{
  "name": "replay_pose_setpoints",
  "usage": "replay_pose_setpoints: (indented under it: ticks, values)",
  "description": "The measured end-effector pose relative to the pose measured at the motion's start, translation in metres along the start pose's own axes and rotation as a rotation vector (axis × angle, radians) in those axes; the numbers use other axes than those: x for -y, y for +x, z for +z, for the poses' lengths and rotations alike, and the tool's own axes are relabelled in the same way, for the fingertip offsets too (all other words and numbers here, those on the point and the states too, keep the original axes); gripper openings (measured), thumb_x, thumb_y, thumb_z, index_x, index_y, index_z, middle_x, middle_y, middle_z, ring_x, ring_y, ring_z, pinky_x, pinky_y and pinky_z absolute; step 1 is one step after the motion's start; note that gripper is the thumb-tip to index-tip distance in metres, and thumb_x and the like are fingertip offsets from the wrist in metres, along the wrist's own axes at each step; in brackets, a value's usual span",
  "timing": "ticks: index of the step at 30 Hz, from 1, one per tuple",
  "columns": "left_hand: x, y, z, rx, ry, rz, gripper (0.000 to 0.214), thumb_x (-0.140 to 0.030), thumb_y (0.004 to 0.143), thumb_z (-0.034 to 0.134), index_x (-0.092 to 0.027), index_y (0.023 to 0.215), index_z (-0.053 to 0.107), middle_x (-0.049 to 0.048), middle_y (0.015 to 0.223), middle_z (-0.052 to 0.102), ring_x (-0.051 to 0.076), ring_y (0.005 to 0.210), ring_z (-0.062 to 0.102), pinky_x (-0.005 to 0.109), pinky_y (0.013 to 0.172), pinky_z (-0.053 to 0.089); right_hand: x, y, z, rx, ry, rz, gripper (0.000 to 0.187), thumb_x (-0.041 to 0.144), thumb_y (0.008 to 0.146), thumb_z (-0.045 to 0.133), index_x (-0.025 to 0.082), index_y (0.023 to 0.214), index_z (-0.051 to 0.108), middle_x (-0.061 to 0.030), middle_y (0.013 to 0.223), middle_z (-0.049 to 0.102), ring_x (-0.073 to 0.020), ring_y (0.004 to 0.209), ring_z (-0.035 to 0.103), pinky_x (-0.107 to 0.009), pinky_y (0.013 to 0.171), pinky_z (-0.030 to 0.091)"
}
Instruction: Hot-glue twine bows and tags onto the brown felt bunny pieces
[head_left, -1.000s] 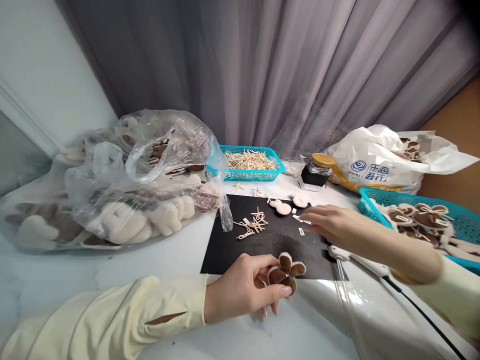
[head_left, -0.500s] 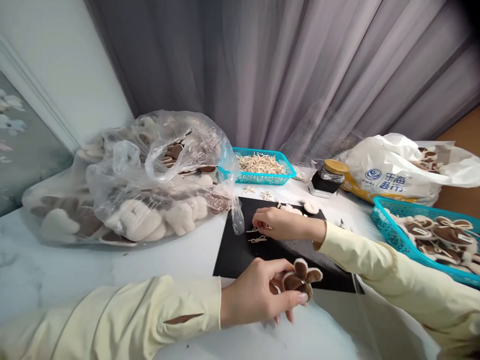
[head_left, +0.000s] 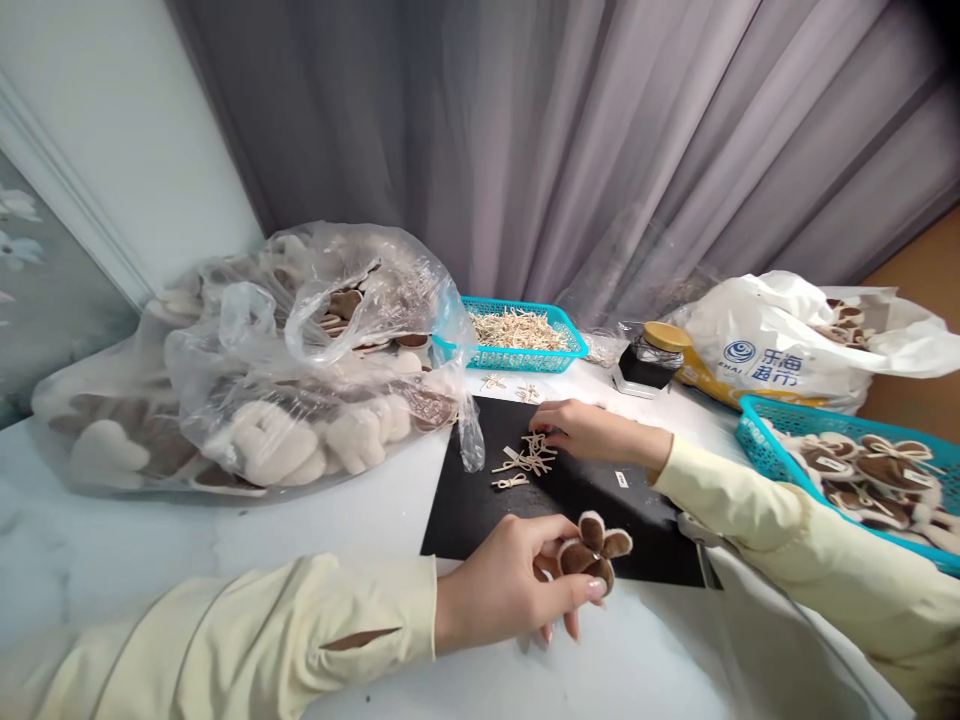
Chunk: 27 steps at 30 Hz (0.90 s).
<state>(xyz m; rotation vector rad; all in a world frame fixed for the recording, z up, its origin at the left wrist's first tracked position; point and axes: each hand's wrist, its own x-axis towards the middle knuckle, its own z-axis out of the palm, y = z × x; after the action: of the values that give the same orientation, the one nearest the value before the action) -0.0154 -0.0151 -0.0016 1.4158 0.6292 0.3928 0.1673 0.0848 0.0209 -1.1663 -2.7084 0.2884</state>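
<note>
In my left hand (head_left: pixel 517 585) is a small brown plush piece (head_left: pixel 595 553) with cream fuzzy edges and rounded lobes, pinched between thumb and fingers in front of the black mat (head_left: pixel 622 530). My right hand (head_left: pixel 581 430) reaches over the mat's far part, its fingers bent together at a small pile of cream cord bows (head_left: pixel 531 458). Whether a bow is between those fingertips cannot be made out. One separate bow (head_left: pixel 510 482) lies just nearer than the pile. A small white label (head_left: pixel 622 479) rests on the mat, right of the bows.
Behind the mat stands a blue basket (head_left: pixel 517 362) of cream bows, with a yellow-lidded jar (head_left: pixel 664 345) to its right. A large clear bag (head_left: pixel 300 420) of plush pieces fills the left. At right are a white plastic bag (head_left: pixel 780 350) and a blue basket (head_left: pixel 780 460) of brown plush pieces with bows.
My right hand has moved slightly right and back, uncovering more of the bow pile and the white label. The left hand keeps its hold on the plush piece, barely shifted.
</note>
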Motion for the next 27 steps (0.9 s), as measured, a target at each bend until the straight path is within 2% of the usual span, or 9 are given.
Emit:
replay_pose_setpoints:
  ticks: [4, 10, 14, 19, 21, 23, 25, 27]
  values:
    - [0.001, 0.000, -0.001, -0.011, -0.022, -0.009, 0.030, -0.034, 0.076, 0.061, -0.013, 0.099, 0.060, 0.0061, 0.083, 0.063, 0.010, 0.055, 0.058, 0.017, 0.040, 0.043, 0.001, 0.003, 0.008, -0.041, 0.014, 0.048, 0.018, 0.005, 0.079, 0.050, 0.014, 0.086, 0.064, -0.0054, 0.078, 0.065, -0.0136, 0.068, 0.057, -0.024, 0.063, 0.045]
    - [0.001, 0.002, -0.001, -0.051, -0.010, 0.000, 0.027, -0.033, 0.077, 0.059, -0.015, 0.097, 0.059, 0.0032, 0.079, 0.062, 0.010, 0.055, 0.056, 0.018, 0.042, 0.042, 0.011, -0.014, -0.007, -0.082, 0.052, 0.139, 0.016, 0.010, 0.078, 0.051, 0.016, 0.089, 0.060, -0.0015, 0.072, 0.063, -0.0110, 0.059, 0.054, -0.021, 0.056, 0.044]
    - [0.000, 0.002, -0.001, -0.113, 0.058, -0.003, 0.020, -0.033, 0.079, 0.055, -0.015, 0.089, 0.057, 0.0020, 0.075, 0.060, 0.010, 0.053, 0.052, 0.019, 0.042, 0.040, 0.020, -0.039, -0.021, -0.119, 0.056, 0.197, 0.017, 0.007, 0.076, 0.048, 0.017, 0.086, 0.057, -0.0007, 0.074, 0.061, -0.0105, 0.060, 0.054, -0.021, 0.057, 0.044]
    - [-0.003, 0.001, -0.001, -0.150, 0.150, 0.031, 0.017, -0.032, 0.081, 0.051, -0.016, 0.076, 0.055, -0.0033, 0.062, 0.051, 0.008, 0.046, 0.044, 0.020, 0.043, 0.034, 0.040, -0.091, -0.035, -0.157, 0.050, 0.291, 0.017, 0.010, 0.078, 0.045, 0.017, 0.084, 0.059, -0.0034, 0.074, 0.057, -0.0113, 0.058, 0.053, -0.023, 0.054, 0.044]
    - [-0.004, 0.001, -0.001, -0.158, 0.164, 0.052, 0.019, -0.031, 0.082, 0.051, -0.016, 0.070, 0.054, -0.0055, 0.055, 0.044, 0.007, 0.044, 0.040, 0.020, 0.043, 0.032, 0.051, -0.113, -0.029, -0.118, 0.065, 0.293, 0.023, 0.011, 0.082, 0.041, 0.017, 0.087, 0.062, -0.0057, 0.081, 0.057, -0.0121, 0.062, 0.055, -0.024, 0.057, 0.046]
    - [-0.005, 0.001, -0.001, -0.159, 0.165, 0.056, 0.020, -0.032, 0.082, 0.050, -0.017, 0.069, 0.053, -0.0054, 0.056, 0.045, 0.007, 0.043, 0.040, 0.021, 0.043, 0.032, 0.060, -0.130, -0.016, -0.075, 0.047, 0.287, 0.029, 0.010, 0.085, 0.037, 0.018, 0.091, 0.064, -0.0077, 0.086, 0.057, -0.0145, 0.070, 0.057, -0.027, 0.062, 0.049]
    - [-0.005, 0.001, -0.001, -0.162, 0.173, 0.056, 0.020, -0.033, 0.083, 0.048, -0.017, 0.072, 0.051, -0.0041, 0.062, 0.049, 0.007, 0.045, 0.040, 0.021, 0.045, 0.032, 0.065, -0.139, -0.003, -0.048, 0.014, 0.286, 0.031, 0.010, 0.086, 0.036, 0.018, 0.094, 0.065, -0.0086, 0.088, 0.056, -0.0171, 0.076, 0.058, -0.030, 0.065, 0.050]
    - [-0.005, 0.001, -0.001, -0.176, 0.201, 0.069, 0.020, -0.032, 0.083, 0.047, -0.017, 0.070, 0.047, -0.0048, 0.062, 0.045, 0.008, 0.049, 0.037, 0.021, 0.047, 0.030, 0.066, -0.140, 0.005, -0.057, 0.013, 0.286, 0.032, 0.010, 0.087, 0.036, 0.019, 0.101, 0.063, -0.0092, 0.091, 0.056, -0.0181, 0.079, 0.058, -0.031, 0.065, 0.050]
